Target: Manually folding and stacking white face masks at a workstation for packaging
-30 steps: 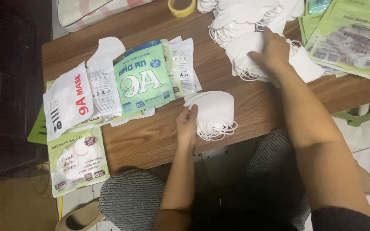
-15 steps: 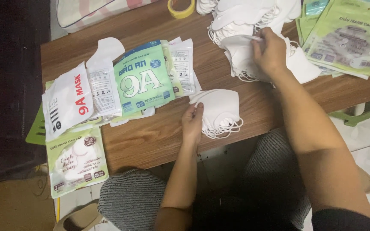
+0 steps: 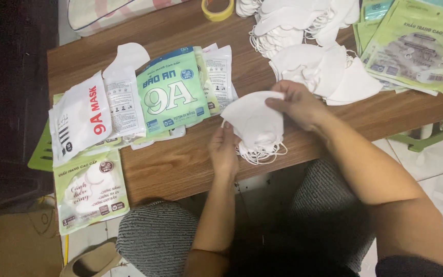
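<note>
Near the front edge of a low wooden table lies a small stack of folded white face masks, their ear loops trailing toward me. My left hand grips the stack's left side. My right hand pinches the top mask's upper right edge, laying it on the stack. A larger heap of loose white masks lies further back on the right.
Flat mask packets, white and green, overlap on the table's left. One green packet hangs past the front edge. More green packets lie far right. A yellow tape roll sits at the back. My knees are under the table.
My right hand left the rear heap and came down with one mask onto the small stack. My left hand shifted slightly to hold the stack's left side.
</note>
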